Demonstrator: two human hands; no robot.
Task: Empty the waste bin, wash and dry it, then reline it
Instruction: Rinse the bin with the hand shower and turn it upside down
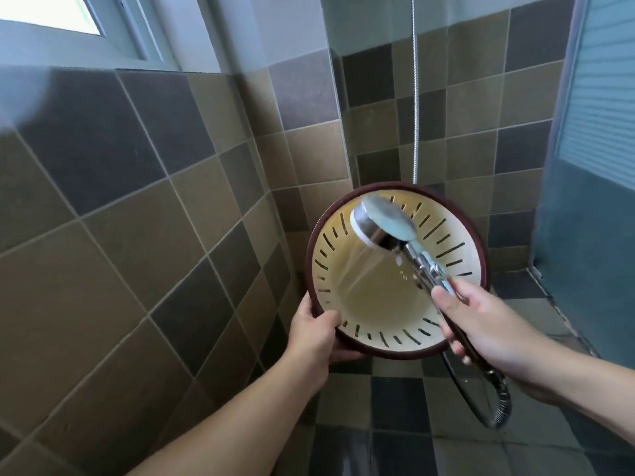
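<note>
Both bare forearms reach forward and upward from the lower edge of the head view. The left hand [318,333] extends from lower left, wrist nearly straight, its thumb hooked over the near rim of the waste bin [378,304] while the remaining fingers wrap underneath, out of sight apart from the tips showing below the rim. The right hand [481,324] comes in from the right edge, forearm angled up and to the left, fingers curled round the handle of the shower head [385,221], thumb lying along the top of the handle and pointing toward the head. The two hands are near each other but apart.
</note>
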